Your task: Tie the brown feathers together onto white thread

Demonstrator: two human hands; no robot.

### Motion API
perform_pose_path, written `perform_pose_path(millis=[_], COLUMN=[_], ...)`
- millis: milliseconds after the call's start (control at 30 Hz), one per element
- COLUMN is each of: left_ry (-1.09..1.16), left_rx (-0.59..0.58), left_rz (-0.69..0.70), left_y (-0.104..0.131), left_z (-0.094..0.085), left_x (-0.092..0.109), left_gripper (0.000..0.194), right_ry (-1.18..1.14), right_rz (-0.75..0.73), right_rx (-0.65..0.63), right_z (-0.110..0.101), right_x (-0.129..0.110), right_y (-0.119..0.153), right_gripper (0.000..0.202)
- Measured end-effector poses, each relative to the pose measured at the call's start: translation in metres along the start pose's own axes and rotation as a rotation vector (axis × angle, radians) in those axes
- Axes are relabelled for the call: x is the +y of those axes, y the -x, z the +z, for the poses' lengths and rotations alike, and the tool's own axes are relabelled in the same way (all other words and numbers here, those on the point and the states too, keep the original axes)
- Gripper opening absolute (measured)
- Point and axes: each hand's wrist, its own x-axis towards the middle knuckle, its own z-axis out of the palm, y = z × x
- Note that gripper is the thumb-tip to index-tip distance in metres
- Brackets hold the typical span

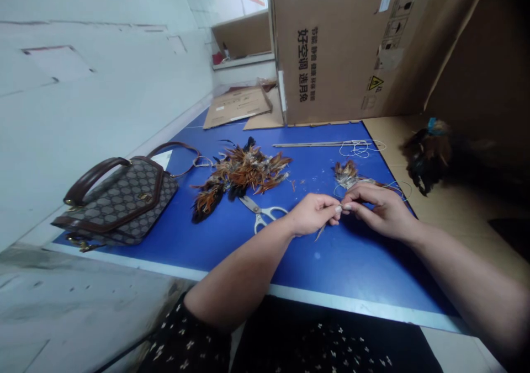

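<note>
Over the blue tabletop [232, 257], my left hand [315, 215] pinches a thin brown feather [320, 233], whose end pokes out below the fingers. Fingertips of my right hand [381, 209] meet those of the left in a closed pinch; what they grip is too small to make out. Just behind the hands lies a small bunch of brown and grey feathers [346, 173], with pale thread [356, 149] looped beyond it. Left of my hands rest scissors [265, 213], blades partly open, beside a large pile of brown and black feathers [248, 169].
A patterned handbag [124, 196] with a brown handle stands at the left. A thin rod [314, 144] lies across the back. Behind rise a big cardboard box [339, 58] and flat cardboard pieces [238, 106]. A dark feather bundle [428, 155] sits on cardboard at the right.
</note>
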Motion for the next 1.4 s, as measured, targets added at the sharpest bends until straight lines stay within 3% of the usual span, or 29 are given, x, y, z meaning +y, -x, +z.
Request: perform_pose_path(millis=[67,167,300,567,833,1000,1167,1400], left_ry=[0.036,0.109,0.175,0.232,0.11,-0.02,-0.039,-0.074], left_rx=[0.043,0.113,0.138,0.145,0.148,0.102,0.052,0.034], left_rz=[0.024,0.063,0.064,0.067,0.064,0.069,0.094,0.074], left_y=[-0.001,-0.004,-0.007,-0.009,-0.006,-0.004,-0.002,0.003], left_z=[0.0,0.001,0.002,0.001,0.001,-0.001,-0.002,0.006], left_x=[-0.001,-0.004,-0.008,-0.009,-0.008,-0.008,-0.008,-0.002], left_gripper=[0.03,0.034,0.039,0.04,0.036,0.033,0.038,0.042], right_ry=[0.022,0.056,0.051,0.03,0.039,-0.039,-0.034,0.059], right_rz=[-0.019,-0.049,-0.059,-0.033,-0.033,-0.066,0.003,0.077], right_rx=[0.106,0.177,0.166,0.135,0.137,0.032,0.043,0.054], right_z=[0.003,0.008,0.014,0.018,0.014,0.009,0.007,0.008], right_x=[0.001,0.004,0.007,0.009,0.003,0.003,0.004,-0.001], right_y=[0.0,0.001,0.003,0.004,0.003,0.001,0.001,0.003], right_gripper=[0.009,0.026,0.036,0.038,0.044,0.029,0.012,0.013])
